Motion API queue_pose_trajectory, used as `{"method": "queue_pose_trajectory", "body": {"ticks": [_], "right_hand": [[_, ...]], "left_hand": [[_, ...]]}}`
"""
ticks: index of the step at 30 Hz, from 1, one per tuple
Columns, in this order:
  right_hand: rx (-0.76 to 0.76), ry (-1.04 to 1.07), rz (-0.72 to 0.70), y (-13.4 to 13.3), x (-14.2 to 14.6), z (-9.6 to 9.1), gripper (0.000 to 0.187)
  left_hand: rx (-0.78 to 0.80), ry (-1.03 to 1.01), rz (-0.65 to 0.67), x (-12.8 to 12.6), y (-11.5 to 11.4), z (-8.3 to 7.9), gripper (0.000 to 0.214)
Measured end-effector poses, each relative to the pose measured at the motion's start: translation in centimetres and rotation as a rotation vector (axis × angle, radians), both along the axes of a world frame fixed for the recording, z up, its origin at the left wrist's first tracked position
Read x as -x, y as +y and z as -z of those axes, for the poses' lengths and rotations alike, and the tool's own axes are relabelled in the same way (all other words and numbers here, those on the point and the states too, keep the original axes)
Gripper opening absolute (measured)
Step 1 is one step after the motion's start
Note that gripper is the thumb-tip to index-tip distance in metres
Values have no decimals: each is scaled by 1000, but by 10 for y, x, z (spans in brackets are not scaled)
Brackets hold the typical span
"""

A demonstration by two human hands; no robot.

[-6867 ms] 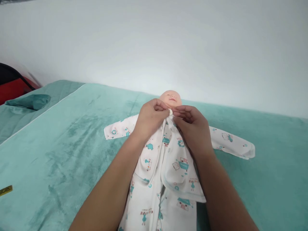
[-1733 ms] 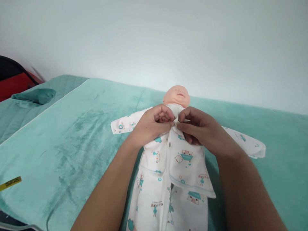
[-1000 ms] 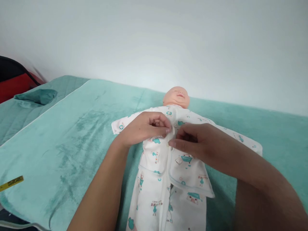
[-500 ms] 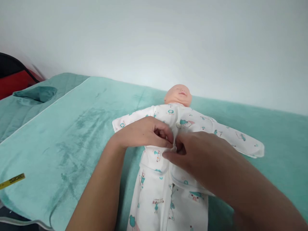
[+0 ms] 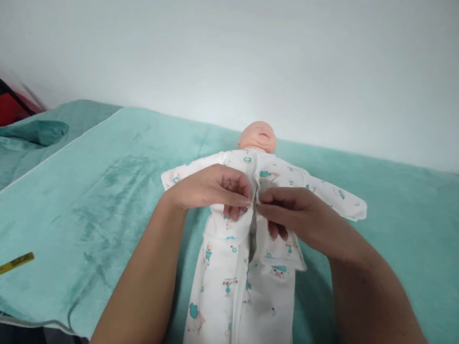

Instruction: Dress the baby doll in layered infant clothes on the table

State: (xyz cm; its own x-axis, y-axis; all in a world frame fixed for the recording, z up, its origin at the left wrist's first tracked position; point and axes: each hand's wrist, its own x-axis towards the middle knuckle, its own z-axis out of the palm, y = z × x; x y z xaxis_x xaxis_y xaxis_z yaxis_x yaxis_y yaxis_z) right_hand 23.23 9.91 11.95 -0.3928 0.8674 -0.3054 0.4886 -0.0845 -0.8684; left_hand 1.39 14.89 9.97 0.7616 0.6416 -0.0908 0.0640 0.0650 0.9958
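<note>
A baby doll (image 5: 256, 136) lies on its back, dressed in a white printed baby jacket (image 5: 279, 167) over matching white printed trousers (image 5: 215, 286). My left hand (image 5: 222, 191) pinches the jacket's front edge on the left side of the chest. Opposite it, my right hand (image 5: 290, 208) pinches the other front edge. A narrow gap runs between the two edges, from the chest down to the hem. Both sleeves lie spread out to the sides. The fingertips partly hide the cloth they hold.
Green plush cloth (image 5: 107, 215) covers the surface under the doll, against a pale wall (image 5: 229, 57). A yellow strip (image 5: 17, 263) lies at the left edge. At the far left are a folded green cloth (image 5: 39, 131) and something red and black (image 5: 12, 107).
The two front edges, held close together before, are now apart with a gap between them. My right hand has drawn back to the right. The whole view has shifted slightly.
</note>
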Motion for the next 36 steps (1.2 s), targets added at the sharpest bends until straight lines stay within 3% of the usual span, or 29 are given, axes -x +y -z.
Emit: {"method": "queue_pose_trajectory", "body": {"ticks": [3,5,22,29,36], "right_hand": [[10,317,99,2,-12,19,32],[-2,373,122,2,-13,26,32],[49,224,20,1,-5,18,27],[68,263,-24,3,-10,21,30],[67,249,35,3,-5,22,12]], "left_hand": [[33,-60,-21,-4,0,3,12],[40,-83,-40,-7,0,4,11],[47,-117,-26,-10,4,10,11],[47,-82,-35,-11,3,7,12],[36,-42,-51,-11,3,9,17]]}}
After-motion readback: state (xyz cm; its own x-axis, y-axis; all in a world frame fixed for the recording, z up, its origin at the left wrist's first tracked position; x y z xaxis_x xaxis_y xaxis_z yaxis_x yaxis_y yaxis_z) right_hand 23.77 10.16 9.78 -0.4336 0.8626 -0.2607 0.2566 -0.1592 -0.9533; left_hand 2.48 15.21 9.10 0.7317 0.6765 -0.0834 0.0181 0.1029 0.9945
